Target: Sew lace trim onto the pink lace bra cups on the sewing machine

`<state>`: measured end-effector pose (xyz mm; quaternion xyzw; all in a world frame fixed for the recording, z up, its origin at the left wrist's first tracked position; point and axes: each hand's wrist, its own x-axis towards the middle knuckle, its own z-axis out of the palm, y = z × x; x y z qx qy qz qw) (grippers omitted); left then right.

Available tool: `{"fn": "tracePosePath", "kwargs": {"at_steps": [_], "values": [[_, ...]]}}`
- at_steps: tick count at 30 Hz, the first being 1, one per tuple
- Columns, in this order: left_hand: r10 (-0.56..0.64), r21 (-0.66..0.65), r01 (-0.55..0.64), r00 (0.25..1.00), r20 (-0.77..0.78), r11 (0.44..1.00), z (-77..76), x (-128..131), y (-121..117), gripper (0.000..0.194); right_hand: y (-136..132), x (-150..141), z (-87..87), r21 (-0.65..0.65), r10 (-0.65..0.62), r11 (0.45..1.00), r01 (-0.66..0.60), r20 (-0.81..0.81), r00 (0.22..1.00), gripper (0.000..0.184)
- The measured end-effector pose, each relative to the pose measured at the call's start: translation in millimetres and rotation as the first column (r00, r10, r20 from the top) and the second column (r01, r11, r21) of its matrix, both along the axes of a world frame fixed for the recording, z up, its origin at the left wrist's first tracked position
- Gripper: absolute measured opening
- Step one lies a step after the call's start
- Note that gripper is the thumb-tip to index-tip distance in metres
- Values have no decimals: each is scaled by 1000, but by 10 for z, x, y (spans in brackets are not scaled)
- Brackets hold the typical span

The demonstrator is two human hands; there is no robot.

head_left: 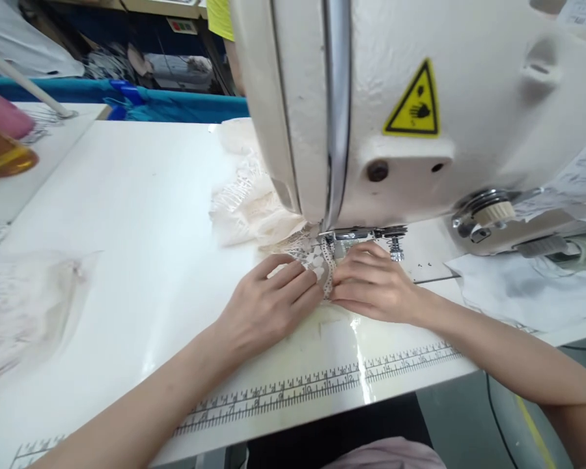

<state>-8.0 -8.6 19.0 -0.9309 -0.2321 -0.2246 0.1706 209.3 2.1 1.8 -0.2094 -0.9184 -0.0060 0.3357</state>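
The left hand (273,303) rests half-curled on the lace fabric (316,259), grip indeterminable, while the right hand (374,283) pinches the fabric's edge.

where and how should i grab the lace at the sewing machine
Probably the lace is best pinched at its near end, coming from the front side of the table. That end looks spread out between the left hand and right hand, while the machine head overhangs its far end, where bunched cloth lies.

Left hand (271,303), right hand (378,286) bare; pale pink top (390,454); black bottoms (332,426).
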Motion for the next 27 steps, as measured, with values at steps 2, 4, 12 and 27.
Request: {"fn": "tracePosePath", "kwargs": {"at_steps": [2,4,12,27], "values": [[28,-65,-27,1000,8,997,-26,-1,-2,14,-7,12,-8,19,7,1000,-8,29,1000,5],[53,-162,-51,999,7,985,-70,-8,4,18,-14,17,-26,31,5,1000,-6,58,998,8],[80,-253,-103,992,-100,962,-173,-61,70,49,-13,-36,-96,35,-1,999,-2,77,997,11],[46,-253,-76,991,-124,965,-118,-144,178,50,-11,-129,-105,65,42,997,-44,36,998,12]]}}
